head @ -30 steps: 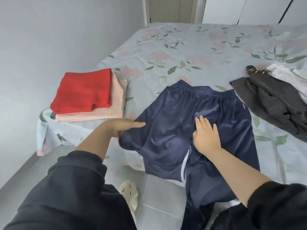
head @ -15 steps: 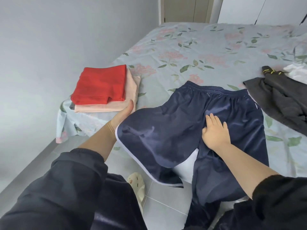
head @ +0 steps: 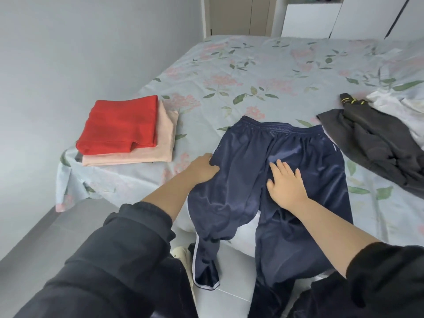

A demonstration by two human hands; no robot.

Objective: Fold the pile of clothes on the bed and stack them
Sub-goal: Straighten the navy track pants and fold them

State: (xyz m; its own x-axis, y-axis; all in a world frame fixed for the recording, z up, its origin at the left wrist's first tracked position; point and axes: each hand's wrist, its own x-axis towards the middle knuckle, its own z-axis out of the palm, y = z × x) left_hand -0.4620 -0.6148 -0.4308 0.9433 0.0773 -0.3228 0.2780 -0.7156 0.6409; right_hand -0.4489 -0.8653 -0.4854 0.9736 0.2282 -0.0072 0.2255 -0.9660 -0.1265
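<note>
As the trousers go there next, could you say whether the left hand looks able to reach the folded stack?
Probably yes: the left hand rests at the navy trousers' edge, and only bare sheet lies between it and the folded stack.

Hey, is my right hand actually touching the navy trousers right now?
Touching. The head view shows the right hand lying flat with fingers spread on the navy trousers, with no gap visible under the palm.
</note>
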